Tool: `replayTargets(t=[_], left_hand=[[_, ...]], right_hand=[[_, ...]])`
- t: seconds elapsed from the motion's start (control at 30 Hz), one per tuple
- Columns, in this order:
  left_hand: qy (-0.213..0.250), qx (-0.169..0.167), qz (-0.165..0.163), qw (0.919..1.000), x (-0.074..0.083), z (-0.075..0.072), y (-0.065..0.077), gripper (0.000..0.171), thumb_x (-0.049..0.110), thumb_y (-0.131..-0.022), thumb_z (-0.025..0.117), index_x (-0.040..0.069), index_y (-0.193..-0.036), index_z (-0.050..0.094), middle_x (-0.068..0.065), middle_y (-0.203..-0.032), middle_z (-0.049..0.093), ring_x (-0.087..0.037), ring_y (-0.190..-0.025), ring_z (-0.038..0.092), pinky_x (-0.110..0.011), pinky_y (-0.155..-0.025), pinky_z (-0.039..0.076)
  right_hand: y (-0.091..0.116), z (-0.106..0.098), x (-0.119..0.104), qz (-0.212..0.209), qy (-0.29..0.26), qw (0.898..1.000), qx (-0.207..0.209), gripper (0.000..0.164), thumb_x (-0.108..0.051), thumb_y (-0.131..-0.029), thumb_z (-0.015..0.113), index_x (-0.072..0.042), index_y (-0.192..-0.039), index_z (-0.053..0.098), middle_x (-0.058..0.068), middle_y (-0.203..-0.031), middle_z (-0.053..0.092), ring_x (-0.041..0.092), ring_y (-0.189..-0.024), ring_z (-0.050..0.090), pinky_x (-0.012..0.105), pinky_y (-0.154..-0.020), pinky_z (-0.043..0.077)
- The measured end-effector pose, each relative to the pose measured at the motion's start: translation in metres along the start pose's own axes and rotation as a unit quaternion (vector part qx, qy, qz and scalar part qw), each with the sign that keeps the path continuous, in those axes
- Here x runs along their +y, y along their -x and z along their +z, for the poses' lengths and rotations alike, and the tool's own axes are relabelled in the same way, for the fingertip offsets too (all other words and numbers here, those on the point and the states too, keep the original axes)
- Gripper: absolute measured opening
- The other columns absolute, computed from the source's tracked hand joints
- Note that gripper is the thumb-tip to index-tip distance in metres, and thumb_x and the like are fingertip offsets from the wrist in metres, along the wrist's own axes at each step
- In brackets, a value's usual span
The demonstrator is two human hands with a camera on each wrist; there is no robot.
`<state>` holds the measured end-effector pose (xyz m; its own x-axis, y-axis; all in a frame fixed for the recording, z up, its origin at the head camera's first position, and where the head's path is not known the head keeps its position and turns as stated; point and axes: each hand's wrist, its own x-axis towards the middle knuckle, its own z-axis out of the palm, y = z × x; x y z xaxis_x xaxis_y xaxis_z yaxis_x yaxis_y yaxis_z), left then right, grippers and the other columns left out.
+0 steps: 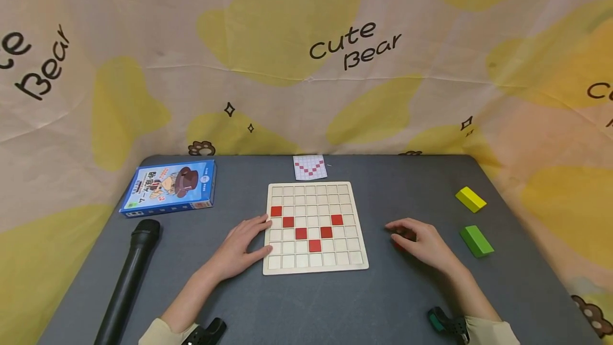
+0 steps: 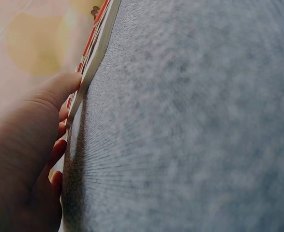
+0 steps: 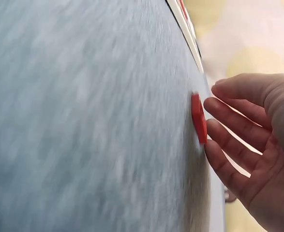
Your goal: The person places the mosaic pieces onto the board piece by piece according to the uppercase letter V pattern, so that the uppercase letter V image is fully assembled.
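A white gridded board [image 1: 316,271] lies flat in the middle of the table, several red squares on it forming a slanting V. My left hand [image 1: 234,246] rests against the board's left edge, fingertips and thumb touching the rim, fingers nearly straight. To the right of the board, my right hand [image 1: 423,242] hovers low over the table with fingers loosely bent. In the right wrist view, a small red tile [image 3: 198,118] is right at those fingertips, not enclosed by them; the hand mostly hides it in the head view.
Behind the board lies a small card [image 1: 309,167] printed with a grid and red squares. A blue box [image 1: 167,188] stands back left, with a black microphone [image 1: 129,281] before it. Yellow [image 1: 471,199] and green [image 1: 477,241] blocks lie at the right.
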<state>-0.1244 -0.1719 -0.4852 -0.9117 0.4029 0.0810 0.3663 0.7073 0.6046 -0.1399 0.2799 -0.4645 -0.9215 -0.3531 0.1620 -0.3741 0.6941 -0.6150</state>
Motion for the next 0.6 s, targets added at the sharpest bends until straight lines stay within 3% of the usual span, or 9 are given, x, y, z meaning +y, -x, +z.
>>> replayTargets(t=[0.1,0.33,0.43,0.6], left_hand=[[-0.001,-0.003,0.000,1.0000,0.000,0.000,0.000,0.064,0.041,-0.090,0.068,0.013,-0.144,0.049,-0.007,-0.153,0.039,-0.032,-0.142,0.031,-0.057,-0.112,0.021],[-0.003,-0.002,-0.002,1.0000,0.000,0.000,-0.001,0.063,0.042,-0.091,0.067,0.013,-0.144,0.050,-0.007,-0.152,0.040,-0.032,-0.141,0.031,-0.057,-0.112,0.021],[-0.003,-0.001,-0.002,1.0000,0.001,0.000,0.000,0.062,0.042,-0.091,0.067,0.012,-0.143,0.050,-0.008,-0.152,0.040,-0.032,-0.141,0.031,-0.057,-0.112,0.022],[-0.001,-0.001,-0.002,1.0000,0.001,-0.001,0.000,0.062,0.041,-0.091,0.068,0.012,-0.143,0.050,-0.007,-0.152,0.040,-0.031,-0.142,0.031,-0.057,-0.112,0.021]], right_hand=[[0.008,-0.006,0.005,0.000,-0.007,1.000,-0.012,0.027,-0.006,-0.087,0.072,-0.015,-0.112,0.072,-0.002,-0.106,0.068,0.009,-0.086,0.062,0.027,-0.073,0.053],[0.016,-0.014,0.013,-0.048,-0.038,0.996,-0.066,0.047,0.014,-0.079,0.063,-0.018,-0.113,0.069,-0.003,-0.117,0.064,0.013,-0.102,0.055,0.028,-0.079,0.048],[0.014,-0.012,0.014,-0.040,-0.037,0.996,-0.069,0.044,0.011,-0.081,0.066,-0.019,-0.114,0.069,-0.004,-0.115,0.064,0.012,-0.099,0.054,0.028,-0.078,0.047],[0.007,-0.006,0.015,-0.026,-0.009,0.999,-0.033,0.035,-0.002,-0.082,0.075,-0.016,-0.114,0.070,-0.005,-0.103,0.064,0.012,-0.086,0.055,0.026,-0.069,0.046]])
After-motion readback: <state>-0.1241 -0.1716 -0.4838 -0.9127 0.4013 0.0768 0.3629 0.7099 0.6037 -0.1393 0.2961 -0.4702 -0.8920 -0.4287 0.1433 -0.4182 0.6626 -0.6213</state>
